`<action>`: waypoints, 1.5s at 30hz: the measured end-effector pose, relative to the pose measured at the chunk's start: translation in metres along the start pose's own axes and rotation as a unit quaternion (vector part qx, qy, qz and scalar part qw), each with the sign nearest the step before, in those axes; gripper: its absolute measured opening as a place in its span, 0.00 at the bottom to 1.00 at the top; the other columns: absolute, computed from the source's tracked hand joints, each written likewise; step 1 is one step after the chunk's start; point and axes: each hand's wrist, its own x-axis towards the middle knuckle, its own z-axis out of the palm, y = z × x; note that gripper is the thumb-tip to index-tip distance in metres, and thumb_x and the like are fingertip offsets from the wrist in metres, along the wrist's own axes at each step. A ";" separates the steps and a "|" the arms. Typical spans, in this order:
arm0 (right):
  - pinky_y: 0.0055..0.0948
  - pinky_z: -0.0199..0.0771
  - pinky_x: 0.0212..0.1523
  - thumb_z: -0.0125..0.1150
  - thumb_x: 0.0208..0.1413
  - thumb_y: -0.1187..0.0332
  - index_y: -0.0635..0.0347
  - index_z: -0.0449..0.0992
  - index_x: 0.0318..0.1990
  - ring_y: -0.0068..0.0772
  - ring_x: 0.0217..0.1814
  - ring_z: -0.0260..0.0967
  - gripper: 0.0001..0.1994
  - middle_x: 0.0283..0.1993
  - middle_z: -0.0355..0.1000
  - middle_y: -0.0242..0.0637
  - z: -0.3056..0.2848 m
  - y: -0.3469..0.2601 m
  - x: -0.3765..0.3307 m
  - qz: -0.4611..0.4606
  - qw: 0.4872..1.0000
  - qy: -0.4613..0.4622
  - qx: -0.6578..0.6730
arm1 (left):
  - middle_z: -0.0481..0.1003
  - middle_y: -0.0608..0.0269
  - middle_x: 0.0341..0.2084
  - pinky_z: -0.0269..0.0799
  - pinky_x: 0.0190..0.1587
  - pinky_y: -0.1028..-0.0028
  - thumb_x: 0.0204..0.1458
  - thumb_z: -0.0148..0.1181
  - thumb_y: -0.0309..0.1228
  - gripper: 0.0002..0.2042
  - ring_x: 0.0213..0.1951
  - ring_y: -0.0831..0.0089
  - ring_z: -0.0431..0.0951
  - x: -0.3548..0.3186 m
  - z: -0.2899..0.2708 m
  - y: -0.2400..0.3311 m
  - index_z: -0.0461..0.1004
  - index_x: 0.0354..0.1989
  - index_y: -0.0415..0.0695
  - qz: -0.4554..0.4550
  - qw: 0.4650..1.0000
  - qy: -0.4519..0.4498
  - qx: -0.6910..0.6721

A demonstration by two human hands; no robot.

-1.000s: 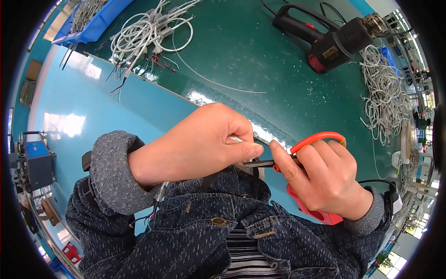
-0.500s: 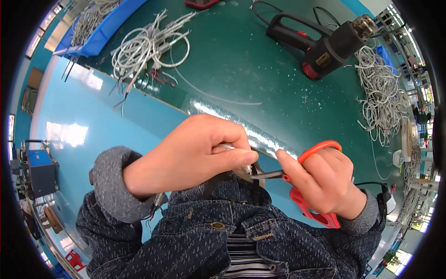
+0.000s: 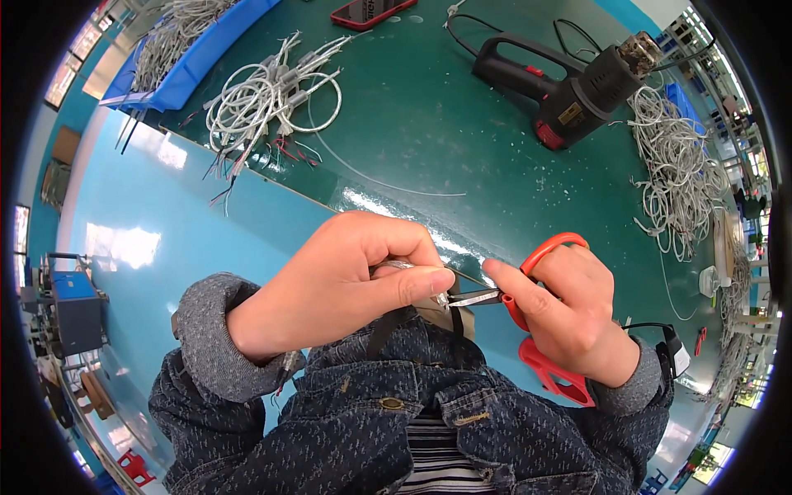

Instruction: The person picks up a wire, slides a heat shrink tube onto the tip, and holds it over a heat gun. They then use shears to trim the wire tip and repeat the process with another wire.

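My left hand point(image 3: 346, 280) is closed around the end of a thin grey cable point(image 3: 406, 266), pinching it between thumb and forefinger close to my chest. My right hand point(image 3: 569, 318) grips red-handled scissors point(image 3: 549, 330). Their short metal blades point(image 3: 470, 299) point left and meet the cable end at my left fingertips. Most of the cable is hidden inside my left fist. Both forearms wear dark denim sleeves.
On the green table top point(image 3: 429, 107) lie a coil of white cables with stripped ends point(image 3: 272, 95), a black and red heat gun point(image 3: 569, 87), a heap of grey cables point(image 3: 681, 181) at the right, a blue bin of cables point(image 3: 177, 41) and a red phone point(image 3: 371, 10).
Both hands have stayed together near my chest; the view has shifted slightly, and the scissors' blades sit closer against the cable end at my left fingertips.
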 end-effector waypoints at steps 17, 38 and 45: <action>0.27 0.56 0.20 0.61 0.32 0.73 0.58 0.78 0.42 0.27 0.21 0.58 0.22 0.21 0.59 0.29 -0.005 -0.001 0.005 -0.013 0.997 -0.040 -0.058 | 0.67 0.73 0.17 0.53 0.22 0.82 0.53 0.58 0.27 0.08 0.21 0.88 0.60 0.000 -0.001 -0.008 0.71 0.24 0.37 0.002 1.000 0.007 0.003; 0.25 0.59 0.21 0.59 0.32 0.72 0.58 0.79 0.40 0.24 0.22 0.60 0.20 0.21 0.58 0.28 -0.003 0.001 0.009 -0.026 0.993 -0.053 -0.100 | 0.65 0.74 0.15 0.51 0.21 0.82 0.53 0.58 0.28 0.09 0.20 0.89 0.58 0.003 -0.003 -0.015 0.71 0.24 0.37 -0.010 0.999 0.035 0.027; 0.27 0.56 0.20 0.62 0.34 0.72 0.58 0.78 0.42 0.26 0.21 0.59 0.20 0.21 0.58 0.29 -0.005 -0.006 0.012 -0.025 0.990 -0.070 -0.118 | 0.64 0.75 0.15 0.50 0.20 0.82 0.53 0.58 0.28 0.09 0.19 0.89 0.57 0.002 -0.002 -0.013 0.71 0.24 0.37 0.008 0.996 0.043 0.072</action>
